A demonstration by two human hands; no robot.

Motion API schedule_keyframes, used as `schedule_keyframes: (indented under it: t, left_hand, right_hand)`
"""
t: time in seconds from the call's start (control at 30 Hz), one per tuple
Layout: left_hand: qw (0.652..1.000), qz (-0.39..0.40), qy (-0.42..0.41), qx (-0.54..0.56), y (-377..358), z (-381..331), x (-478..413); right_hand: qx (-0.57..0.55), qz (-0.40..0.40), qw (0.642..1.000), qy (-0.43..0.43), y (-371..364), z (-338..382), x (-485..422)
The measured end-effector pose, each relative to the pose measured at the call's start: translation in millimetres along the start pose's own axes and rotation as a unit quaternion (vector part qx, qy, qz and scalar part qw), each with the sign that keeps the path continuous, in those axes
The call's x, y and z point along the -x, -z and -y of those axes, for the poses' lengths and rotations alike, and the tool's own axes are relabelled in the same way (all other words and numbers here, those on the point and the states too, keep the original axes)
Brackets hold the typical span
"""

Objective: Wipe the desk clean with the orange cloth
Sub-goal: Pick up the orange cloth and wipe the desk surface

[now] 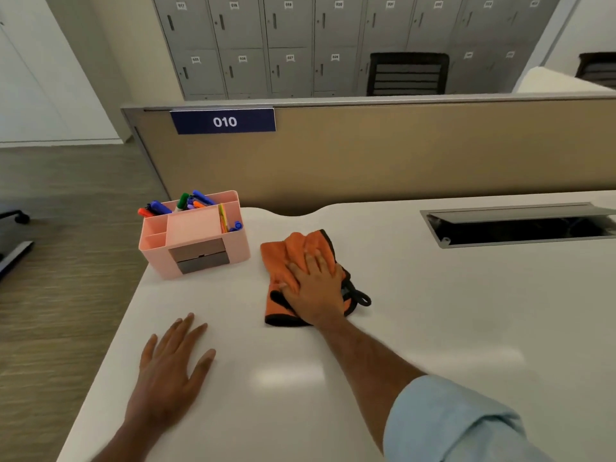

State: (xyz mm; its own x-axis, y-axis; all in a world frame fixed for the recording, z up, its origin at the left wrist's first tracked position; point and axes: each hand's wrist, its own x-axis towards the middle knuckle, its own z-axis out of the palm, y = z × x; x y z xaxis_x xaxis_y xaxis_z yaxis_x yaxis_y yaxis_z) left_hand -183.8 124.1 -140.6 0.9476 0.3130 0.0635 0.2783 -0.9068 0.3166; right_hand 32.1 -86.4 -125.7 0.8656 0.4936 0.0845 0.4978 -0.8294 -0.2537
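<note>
- One white desk (416,328), rounded at its near-left corner, with a notch in its far edge.
- One orange cloth (283,258), dark-edged and bunched, lies on the desk just right of the organizer; a dark loop sticks out at its right side.
- Right hand (315,285): flat, palm down on the cloth, fingers spread and pressing, not curled around it. One light blue sleeve (450,425) is rolled up on that arm.
- Left hand (170,365): flat on the bare desk near the left edge, fingers apart, grasping nothing. Well apart from the cloth.
- One pink organizer (196,241) stands at the far-left corner of the desk. Two grey drawers show in its front. Markers (160,206) stand in its back compartment, blue, green, orange and purple; the exact count is not clear.
- One cable hatch (520,228) is set in the desk at the far right, its lid raised.
- One tan partition (400,151) stands behind the desk, bearing one blue plate (223,121) reading 010.
- Grey lockers (300,45) stand beyond it, in two rows.
- Two dark chairs (408,75) stand behind the partition, one cut off at the right edge.
</note>
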Motion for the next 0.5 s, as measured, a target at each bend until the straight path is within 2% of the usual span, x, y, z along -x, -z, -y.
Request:
schedule_keyframes:
  t: [0.1, 0.2, 0.33, 0.5]
  left_hand:
    - [1.000, 0.010, 0.002, -0.004, 2, 0, 1]
    - [1.000, 0.023, 0.001, 0.002, 6, -4, 2]
    - [1.000, 0.023, 0.003, 0.007, 9, -6, 4]
    - [0.999, 0.020, -0.005, 0.024, 9, -6, 7]
  right_hand:
    - [-0.012, -0.007, 1.000, -0.009, 10, -23, 24]
    - [0.025, -0.011, 0.998, -0.049, 25, -70, 55]
    - [0.052, -0.047, 0.989, -0.131, 46, -137, 108]
    - [0.082, -0.095, 0.959, -0.254, 58, -198, 173]
